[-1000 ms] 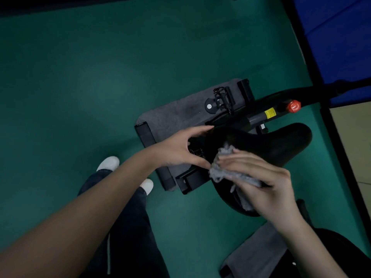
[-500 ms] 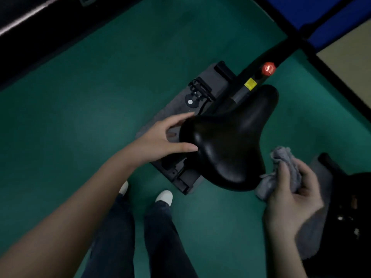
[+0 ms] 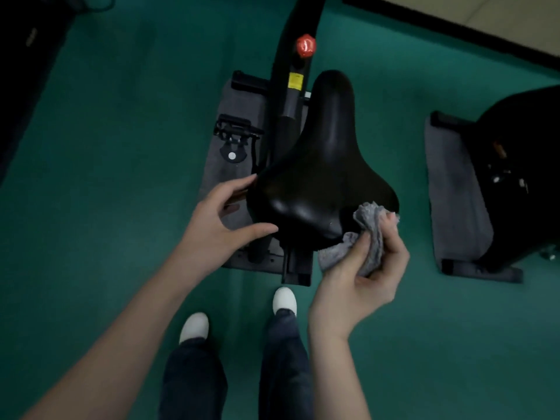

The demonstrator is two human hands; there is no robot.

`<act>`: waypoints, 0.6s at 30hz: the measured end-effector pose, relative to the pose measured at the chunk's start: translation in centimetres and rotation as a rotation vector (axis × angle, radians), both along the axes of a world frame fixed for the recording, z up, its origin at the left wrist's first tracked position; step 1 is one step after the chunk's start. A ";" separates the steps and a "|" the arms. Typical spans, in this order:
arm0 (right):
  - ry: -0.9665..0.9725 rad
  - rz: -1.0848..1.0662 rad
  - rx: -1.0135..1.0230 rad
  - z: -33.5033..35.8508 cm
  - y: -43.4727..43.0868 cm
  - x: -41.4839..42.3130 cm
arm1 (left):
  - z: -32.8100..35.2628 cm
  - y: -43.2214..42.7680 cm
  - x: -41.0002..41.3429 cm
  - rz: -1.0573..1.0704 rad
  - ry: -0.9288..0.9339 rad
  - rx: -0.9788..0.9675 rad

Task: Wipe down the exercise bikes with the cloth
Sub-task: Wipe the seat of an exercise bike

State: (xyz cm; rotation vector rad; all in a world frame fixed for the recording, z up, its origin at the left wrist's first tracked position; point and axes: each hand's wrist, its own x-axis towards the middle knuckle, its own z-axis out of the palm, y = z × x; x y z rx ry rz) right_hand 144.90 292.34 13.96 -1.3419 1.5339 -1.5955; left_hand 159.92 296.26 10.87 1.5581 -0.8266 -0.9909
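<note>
A black exercise bike stands below me, its wide black saddle (image 3: pixel 321 177) pointing away from me. My left hand (image 3: pixel 221 222) holds the saddle's rear left edge, thumb on top and fingers reaching under the rim. My right hand (image 3: pixel 360 274) grips a crumpled grey cloth (image 3: pixel 368 234) against the saddle's rear right corner. The bike's black frame tube (image 3: pixel 291 86) carries a red knob (image 3: pixel 306 46) and a yellow label (image 3: pixel 295 81). A black pedal (image 3: pixel 233 131) sticks out on the left.
The bike sits on a grey mat (image 3: pixel 242 104) on green floor (image 3: pixel 106 177). A second black bike (image 3: pixel 521 177) on its own grey mat (image 3: pixel 454 192) stands to the right. My two white shoes (image 3: pixel 194 327) are just behind the bike's rear foot. Beige floor lies at the far right top.
My view has swung so the saddle points straight ahead. My right hand brought the cloth back from the side to the saddle's rear right corner. My left hand stayed on the saddle's left edge.
</note>
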 end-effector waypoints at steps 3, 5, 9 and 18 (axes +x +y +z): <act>-0.044 -0.124 -0.022 -0.4 0.9 2.2 | -0.2 -0.2 0.5 -0.018 -0.007 -0.017; -0.047 -0.196 -0.043 -0.4 1.2 3.5 | -0.3 -0.1 0.7 -0.020 -0.005 -0.002; -0.076 -0.273 -0.057 0.2 2.2 5.1 | -0.3 0.0 0.8 -0.043 -0.038 0.022; -0.211 -0.414 0.094 -0.5 -5.3 -2.1 | -0.2 -0.3 0.9 -0.034 -0.016 0.048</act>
